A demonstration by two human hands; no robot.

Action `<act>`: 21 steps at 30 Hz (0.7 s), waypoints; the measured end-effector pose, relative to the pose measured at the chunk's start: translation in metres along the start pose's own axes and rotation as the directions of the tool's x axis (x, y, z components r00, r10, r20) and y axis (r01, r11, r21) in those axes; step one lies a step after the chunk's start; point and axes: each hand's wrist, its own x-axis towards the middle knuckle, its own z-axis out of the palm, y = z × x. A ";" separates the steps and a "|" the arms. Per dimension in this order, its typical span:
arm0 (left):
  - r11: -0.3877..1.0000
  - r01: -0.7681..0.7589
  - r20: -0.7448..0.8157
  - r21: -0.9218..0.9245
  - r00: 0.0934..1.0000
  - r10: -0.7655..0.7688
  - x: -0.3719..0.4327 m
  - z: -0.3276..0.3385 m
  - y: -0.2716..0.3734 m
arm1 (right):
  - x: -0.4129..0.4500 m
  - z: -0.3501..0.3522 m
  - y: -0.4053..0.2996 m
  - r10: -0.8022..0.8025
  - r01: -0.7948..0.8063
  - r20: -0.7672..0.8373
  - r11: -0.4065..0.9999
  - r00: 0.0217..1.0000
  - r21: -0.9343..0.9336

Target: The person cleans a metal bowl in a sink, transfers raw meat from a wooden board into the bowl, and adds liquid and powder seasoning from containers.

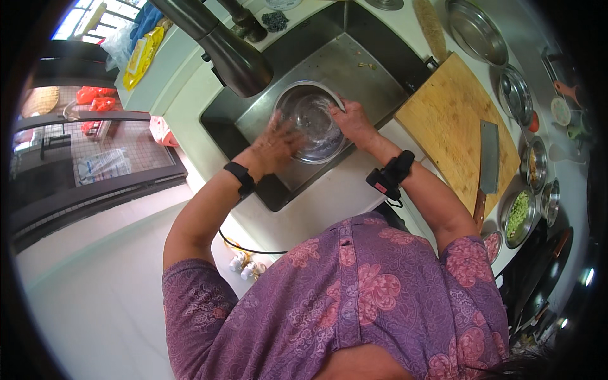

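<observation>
A round stainless steel bowl (311, 121) with a little water in it is over the sink basin (351, 61). My right hand (354, 121) grips its right rim, thumb on the rim's inner side. At the bowl's left edge my left hand (280, 145) is blurred, fingers spread, nothing seen in it; whether it touches the bowl is hard to tell. Above the bowl's upper left hangs the dark faucet head (242, 66). Small scraps (366, 65) lie on the sink's bottom.
Right of the sink, a wooden cutting board (441, 118) bears a cleaver (489, 156). Beyond it stand metal bowls, one with chopped green vegetable (517, 213). A loofah (430, 28) lies behind the board. A yellow packet (142, 59) is at the upper left, near the window.
</observation>
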 end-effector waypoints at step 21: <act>0.905 -0.061 -0.547 -0.421 0.813 -0.200 0.048 0.069 0.042 | 0.000 0.012 -0.002 -0.114 0.107 -0.206 0.993 0.972 -0.044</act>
